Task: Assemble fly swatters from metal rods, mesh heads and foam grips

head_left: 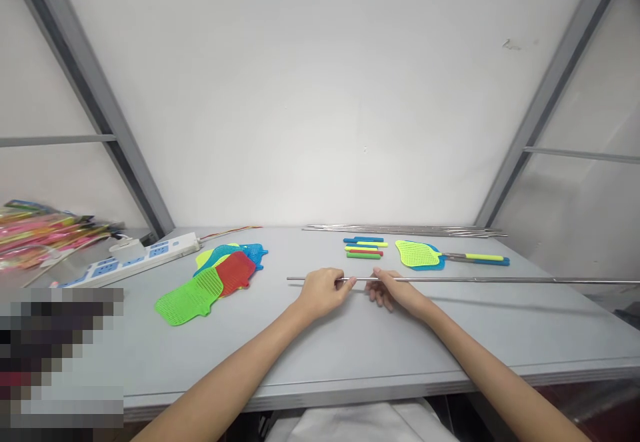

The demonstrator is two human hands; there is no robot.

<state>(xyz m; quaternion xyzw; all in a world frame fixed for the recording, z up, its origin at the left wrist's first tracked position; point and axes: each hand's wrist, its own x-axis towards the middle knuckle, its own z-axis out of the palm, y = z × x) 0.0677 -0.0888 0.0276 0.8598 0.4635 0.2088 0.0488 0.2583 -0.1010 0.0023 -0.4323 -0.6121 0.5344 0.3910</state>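
Observation:
Across the middle of the table runs a long thin telescopic metal rod [520, 280], level and reaching out past the right edge. My left hand [323, 291] pinches it near its left end, fingers closed over it. A little to the right, my right hand [393, 290] holds the same rod between thumb and fingers, the lower fingers curled loosely beneath. Beyond my hands lie several coloured handle grips [365, 247]. Right of them rest fly swatters [419, 254] with yellow and blue heads. To my left is an overlapping pile of loose swatter heads, a green one [193, 297] in front of a red one [237, 274].
More metal rods [400, 230] lie along the back edge by the white wall [320, 95]. A white power strip [135, 260] with cables sits at the left. Behind it are plastic-wrapped colourful items [45, 229]. Grey metal posts [543, 95] frame both sides.

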